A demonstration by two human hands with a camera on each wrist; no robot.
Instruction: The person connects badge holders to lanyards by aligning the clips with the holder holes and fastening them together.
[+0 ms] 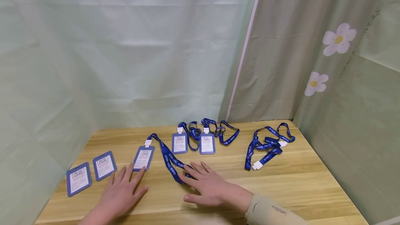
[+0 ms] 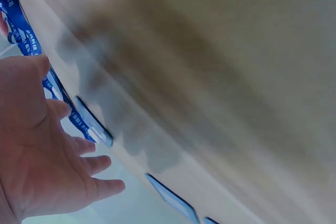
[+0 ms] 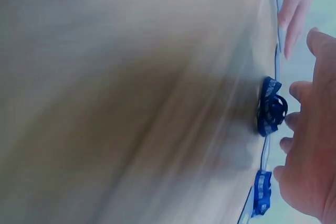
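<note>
Snagging looks like the main risk: the right hand (image 1: 209, 185), fingers spread and gripping nothing, sits over the loose loop of the blue strap (image 1: 166, 155) at lower centre, so a sideways sweep could drag the attached badge (image 1: 143, 158), lower left of centre, askew; the left hand (image 1: 123, 190), also spread and holding nothing, could nudge its bottom edge. Head view gives the layout, including two strapless badges (image 1: 79, 180) at lower left; left wrist view shows that hand's palm side, but contact is hard to call there.
</note>
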